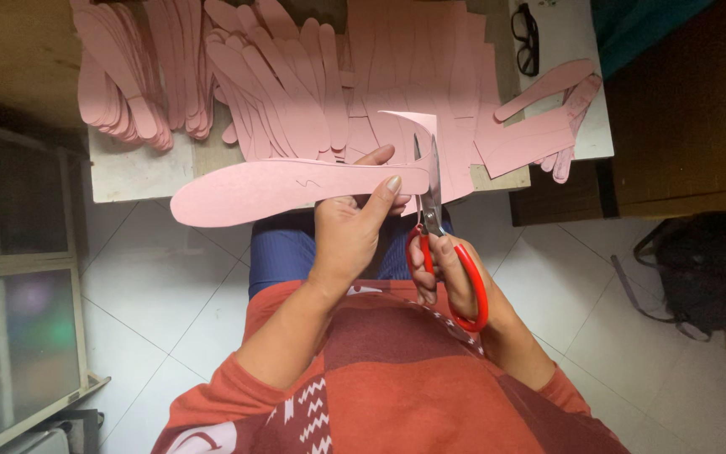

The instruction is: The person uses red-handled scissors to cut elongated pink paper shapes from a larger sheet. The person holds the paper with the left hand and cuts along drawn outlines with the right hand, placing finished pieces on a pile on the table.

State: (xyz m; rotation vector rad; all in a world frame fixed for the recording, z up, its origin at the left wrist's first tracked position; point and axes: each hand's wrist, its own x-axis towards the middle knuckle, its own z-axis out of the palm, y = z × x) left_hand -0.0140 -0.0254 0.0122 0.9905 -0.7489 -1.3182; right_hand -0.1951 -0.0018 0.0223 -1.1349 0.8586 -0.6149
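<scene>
White tiled floor below, low table (128, 172) ahead stacked with pink cutouts (296, 84); left hand (350, 227) pinches pink sole piece (287, 187) between thumb and fingers, right hand (447, 273) just beside it grips red scissors (434, 219), blades at piece's right end.

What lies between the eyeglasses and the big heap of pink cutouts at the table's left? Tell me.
Head view: more pink cutouts cover the table between the eyeglasses and the left heap.

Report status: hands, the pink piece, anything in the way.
Left hand pinching pink sole-shaped cutout. Right hand working red-handled scissors, blades at its end. Nothing blocking.
</scene>
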